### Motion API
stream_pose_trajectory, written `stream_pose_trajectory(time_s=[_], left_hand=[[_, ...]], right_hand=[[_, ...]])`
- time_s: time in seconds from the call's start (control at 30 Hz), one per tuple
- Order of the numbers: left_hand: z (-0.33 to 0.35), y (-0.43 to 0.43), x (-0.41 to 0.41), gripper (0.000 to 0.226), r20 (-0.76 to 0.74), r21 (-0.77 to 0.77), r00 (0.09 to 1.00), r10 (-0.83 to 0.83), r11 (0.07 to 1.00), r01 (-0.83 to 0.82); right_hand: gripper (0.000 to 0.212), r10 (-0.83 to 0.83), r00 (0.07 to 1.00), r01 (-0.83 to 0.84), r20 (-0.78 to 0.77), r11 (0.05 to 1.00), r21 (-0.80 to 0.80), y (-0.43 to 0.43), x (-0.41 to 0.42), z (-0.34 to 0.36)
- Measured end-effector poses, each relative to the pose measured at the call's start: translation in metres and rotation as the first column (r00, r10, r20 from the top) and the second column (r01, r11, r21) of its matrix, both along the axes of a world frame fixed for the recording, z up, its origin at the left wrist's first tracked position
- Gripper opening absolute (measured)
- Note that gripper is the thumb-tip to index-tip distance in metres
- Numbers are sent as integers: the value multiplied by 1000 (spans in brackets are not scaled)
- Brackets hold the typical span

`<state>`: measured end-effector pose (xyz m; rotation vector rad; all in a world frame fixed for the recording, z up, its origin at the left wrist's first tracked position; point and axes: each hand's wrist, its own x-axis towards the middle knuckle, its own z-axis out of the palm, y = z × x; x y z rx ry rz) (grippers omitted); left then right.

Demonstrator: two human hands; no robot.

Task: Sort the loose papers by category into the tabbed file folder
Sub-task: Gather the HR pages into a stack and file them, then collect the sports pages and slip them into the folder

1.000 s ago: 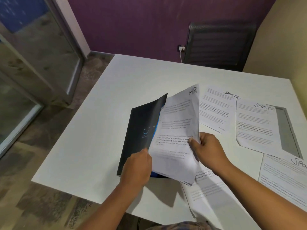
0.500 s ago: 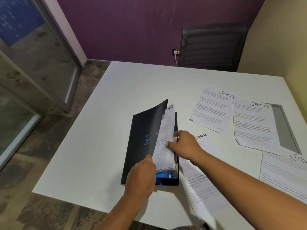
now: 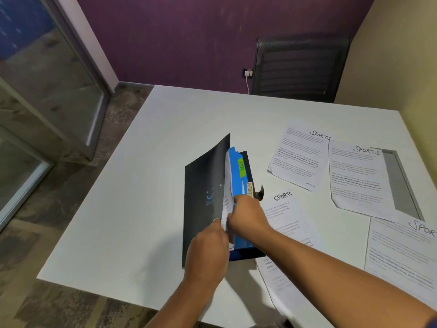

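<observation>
Fingers (image 3: 237, 201) of my right hand (image 3: 246, 216) curl on the white sheets (image 3: 226, 185), pinching them, I think. My left hand (image 3: 208, 247) grips the folder cover (image 3: 203, 192), raised off the table (image 3: 142, 185). I'd push the sheets flush to the spine, ahead of the HR tab (image 3: 241, 168).

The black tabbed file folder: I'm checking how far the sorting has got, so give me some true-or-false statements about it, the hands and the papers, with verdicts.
1. The black tabbed file folder is partly open on the white table. True.
2. Its green tab reads SPORTS. False: it reads HR.
3. Several loose white sheets headed SPORTS lie on the table right of the folder. True.
4. The left hand lies flat on the table. False: it holds the folder's front cover up.
5. The right hand lifts a SPORTS sheet. False: it grips the white papers inside the folder.
</observation>
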<state>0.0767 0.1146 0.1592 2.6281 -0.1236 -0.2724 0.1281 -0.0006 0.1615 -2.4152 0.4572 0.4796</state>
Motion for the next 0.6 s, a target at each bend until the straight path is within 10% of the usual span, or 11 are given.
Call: stream_pose_trajectory(time_s=[0.6], left_hand=[[-66, -35, -9, 39, -194, 241, 970, -146, 951, 191]], right_hand=[[21, -213, 977, 214, -27, 977, 3, -139, -94, -34]])
